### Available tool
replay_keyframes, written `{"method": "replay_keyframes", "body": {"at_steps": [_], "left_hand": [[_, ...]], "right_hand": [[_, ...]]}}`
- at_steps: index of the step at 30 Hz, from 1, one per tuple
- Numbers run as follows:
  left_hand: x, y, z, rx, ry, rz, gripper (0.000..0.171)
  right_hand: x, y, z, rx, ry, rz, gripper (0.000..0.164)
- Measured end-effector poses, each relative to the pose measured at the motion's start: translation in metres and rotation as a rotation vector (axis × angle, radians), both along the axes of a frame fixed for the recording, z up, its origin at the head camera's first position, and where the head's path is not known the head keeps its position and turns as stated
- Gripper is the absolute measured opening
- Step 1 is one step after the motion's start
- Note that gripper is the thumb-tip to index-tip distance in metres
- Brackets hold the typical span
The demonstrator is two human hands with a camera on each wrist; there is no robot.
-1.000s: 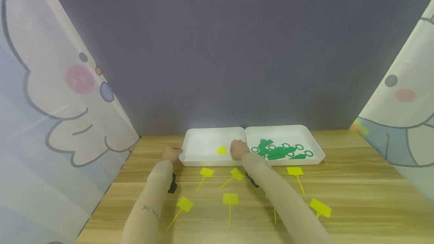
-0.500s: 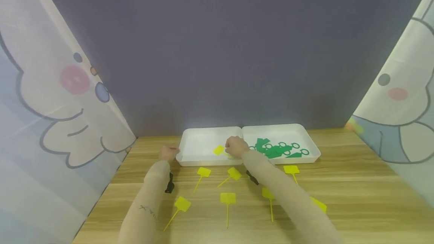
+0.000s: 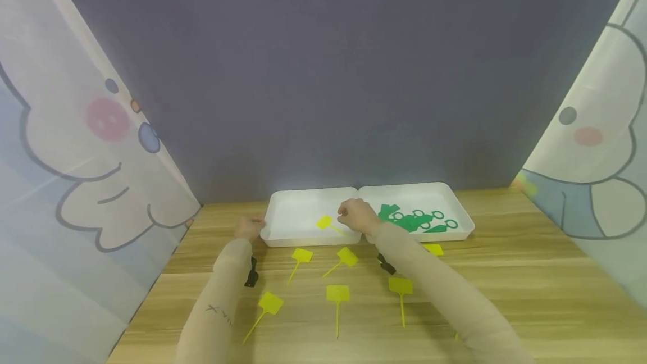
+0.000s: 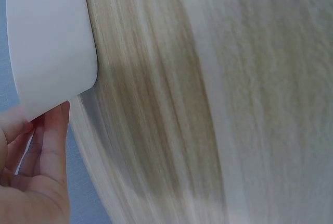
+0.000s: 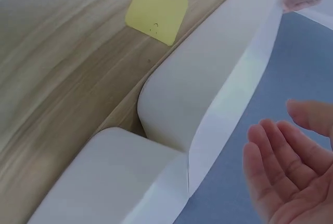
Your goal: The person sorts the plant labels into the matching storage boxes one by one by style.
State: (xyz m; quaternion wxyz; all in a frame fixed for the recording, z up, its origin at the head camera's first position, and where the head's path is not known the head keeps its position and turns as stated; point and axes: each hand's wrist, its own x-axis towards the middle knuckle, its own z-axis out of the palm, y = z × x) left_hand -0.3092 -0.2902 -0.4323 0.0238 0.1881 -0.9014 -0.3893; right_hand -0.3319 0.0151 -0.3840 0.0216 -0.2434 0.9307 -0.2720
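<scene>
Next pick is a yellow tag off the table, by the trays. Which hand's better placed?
Probably right. The right hand holds nothing and is closer to the yellow tag by the inner end of the left white tray. The left hand is occupied, gripping that tray's outer end.

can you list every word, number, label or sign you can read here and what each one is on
"X", followed by strokes too blurred to read: on the left forearm.
Small dark marks, not readable as text: on the yellow tag in the right wrist view.
No other text or brand can be made out.
</scene>
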Motion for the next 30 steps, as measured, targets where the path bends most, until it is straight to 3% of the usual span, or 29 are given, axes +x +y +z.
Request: {"method": "replay_keyframes", "body": {"at_steps": [4,12,22,30], "left_hand": [[0.001,0.000,0.001,-0.010,0.004,-0.005,0.034],[0.003,-0.002,0.002,-0.012,-0.008,-0.009,0.033],[0.008,0.001,0.006,-0.021,-0.002,-0.021,0.034],[-0.002,-0.005,-0.004,-0.009,-0.004,-0.033,0.034]], "right_hand": [[0.005,0.011,0.003,-0.028,0.022,-0.012,0.019],[0.016,0.031,0.011,0.016,0.003,-0.012,0.021],[0.034,0.060,0.023,0.048,0.049,0.007,0.021],[0.048,0.097,0.023,0.087,0.016,-0.010,0.023]]}}
